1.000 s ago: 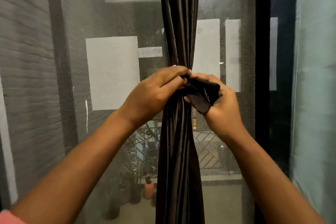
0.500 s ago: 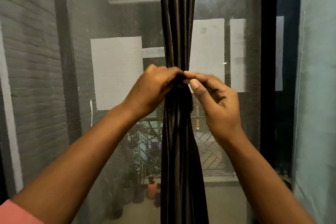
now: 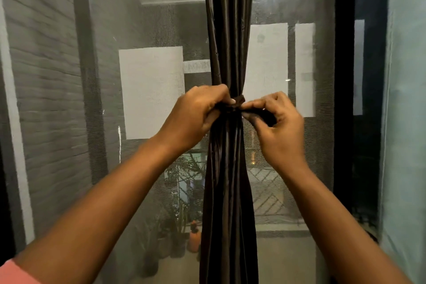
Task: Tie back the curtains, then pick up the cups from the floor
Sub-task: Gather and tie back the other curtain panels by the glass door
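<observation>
A dark brown satin curtain (image 3: 227, 30) hangs gathered into a narrow bunch down the middle of the view. A dark fabric tie-back (image 3: 239, 100) is wrapped around it at hand height. My left hand (image 3: 196, 115) grips the left end of the tie against the bunch. On the other side, my right hand (image 3: 280, 127) pinches the right end of the tie between thumb and fingers, with a dark loop of it showing under the palm. No cups are in view.
Behind the curtain is a grey mesh screen (image 3: 149, 30) over a window, with a dark frame post (image 3: 343, 76) at the right. A pale blue-green wall (image 3: 408, 122) stands at the far right. Potted plants (image 3: 179, 233) show outside, low through the mesh.
The loose tie flap my right hand held a second ago is now drawn around the bunch. Both hands have moved apart, each pulling an end sideways.
</observation>
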